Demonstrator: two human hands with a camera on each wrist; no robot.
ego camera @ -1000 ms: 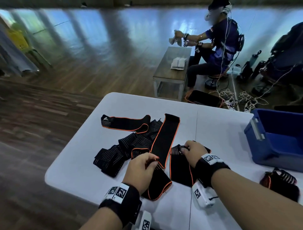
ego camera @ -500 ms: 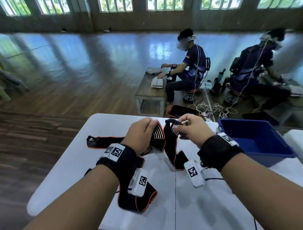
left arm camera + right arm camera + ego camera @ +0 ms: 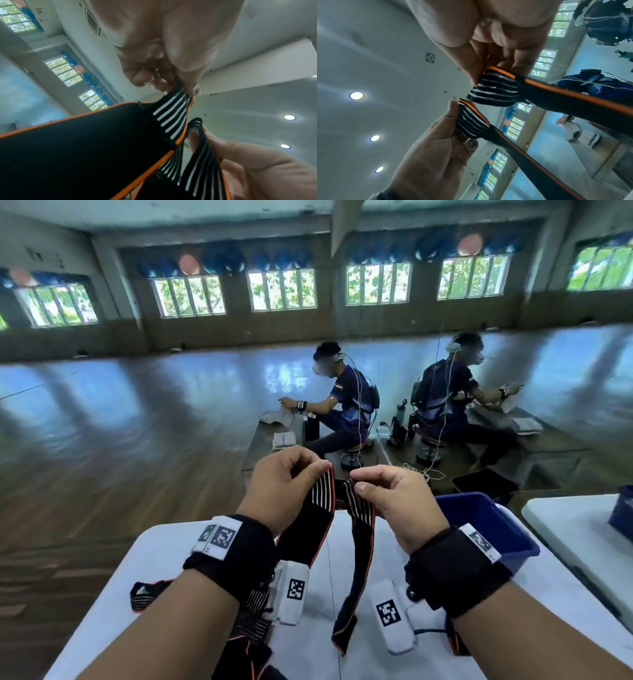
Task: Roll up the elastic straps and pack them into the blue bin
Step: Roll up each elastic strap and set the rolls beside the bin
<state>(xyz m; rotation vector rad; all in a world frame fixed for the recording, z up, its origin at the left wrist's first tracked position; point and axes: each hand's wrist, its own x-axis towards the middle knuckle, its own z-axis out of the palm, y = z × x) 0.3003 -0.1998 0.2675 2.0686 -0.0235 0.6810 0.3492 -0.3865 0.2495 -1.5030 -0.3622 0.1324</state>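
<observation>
My left hand [image 3: 322, 469] pinches the white-striped end of a black, orange-edged elastic strap [image 3: 322, 501], lifted above the white table [image 3: 154, 559]. Close beside it, my right hand [image 3: 356, 481] pinches a second striped end [image 3: 359, 508], and its band hangs down to a loose tip [image 3: 342, 631]. Whether both ends belong to one strap I cannot tell. The left wrist view shows thumb and fingers of the left hand [image 3: 185, 88] on the stripes. In the right wrist view the right hand [image 3: 484, 73] does the same. The blue bin [image 3: 489, 522] stands right of my right wrist.
More black straps [image 3: 147, 594] lie on the table under my left forearm and near its front edge. A second white table [image 3: 575, 529] stands to the right. Beyond, two people sit at low tables, and a black tray [image 3: 486, 484] lies on the floor.
Both hands have risen from the table top with the striped ends pinched and come closer together. The bands now hang down from them, and the head view has tilted up.
</observation>
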